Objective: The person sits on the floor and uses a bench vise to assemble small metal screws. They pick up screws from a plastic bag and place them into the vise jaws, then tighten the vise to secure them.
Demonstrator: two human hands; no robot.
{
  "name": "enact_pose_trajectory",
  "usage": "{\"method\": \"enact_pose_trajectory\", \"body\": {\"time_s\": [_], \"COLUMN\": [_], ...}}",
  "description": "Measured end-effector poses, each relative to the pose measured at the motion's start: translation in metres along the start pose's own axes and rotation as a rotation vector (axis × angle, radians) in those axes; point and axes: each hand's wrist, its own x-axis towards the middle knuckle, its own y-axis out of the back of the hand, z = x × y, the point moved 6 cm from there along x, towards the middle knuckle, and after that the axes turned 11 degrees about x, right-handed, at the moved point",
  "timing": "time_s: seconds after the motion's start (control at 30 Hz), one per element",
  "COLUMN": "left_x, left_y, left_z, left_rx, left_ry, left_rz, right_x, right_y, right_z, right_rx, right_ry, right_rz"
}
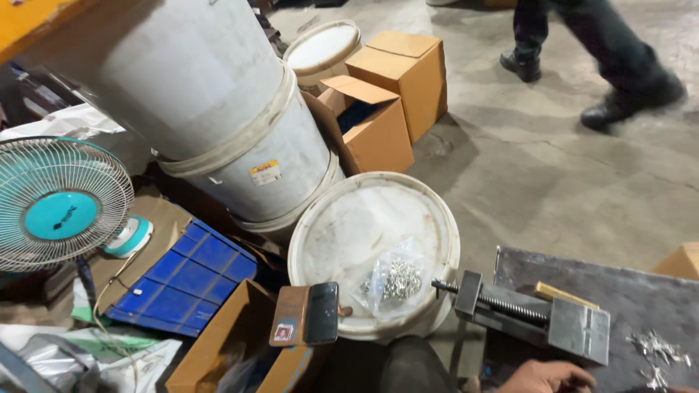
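Only the back of one hand shows, at the bottom edge; I take it for my left hand (547, 377). It lies just below the steel bench vise (535, 314) on the dark metal plate (641, 298). Its fingers are cut off by the frame, so what it holds is hidden. Small shiny metal bits (659, 353) lie scattered on the plate to the right of the vise. A clear bag of similar metal parts (393, 282) rests on the lid of a white bucket (364, 218) left of the vise. My right hand is out of sight.
A phone in a brown wallet case (309, 314) leans on an open carton (233, 349). Stacked white drums (240, 138), cardboard boxes (397, 80), a blue crate (191, 280) and a teal fan (58, 207) crowd the left. Another person's legs (604, 51) cross the concrete floor.
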Motion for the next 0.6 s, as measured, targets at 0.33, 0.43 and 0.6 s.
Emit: {"method": "enact_pose_trajectory", "body": {"time_s": [0.33,0.43,0.6], "left_x": [-0.009,-0.008,-0.006], "left_y": [-0.017,-0.018,-0.019], "left_z": [0.023,0.022,0.021], "left_rx": [0.093,0.144,0.126], "left_ry": [0.099,0.093,0.055], "left_rz": [0.044,0.044,0.020], "right_x": [0.007,0.008,0.009], "right_y": [0.006,0.009,0.012], "right_z": [-0.024,-0.027,-0.034], "right_rx": [0.104,0.128,0.202], "right_ry": [-0.081,-0.098,-0.091], "right_rz": [-0.008,-0.007,-0.017]}}
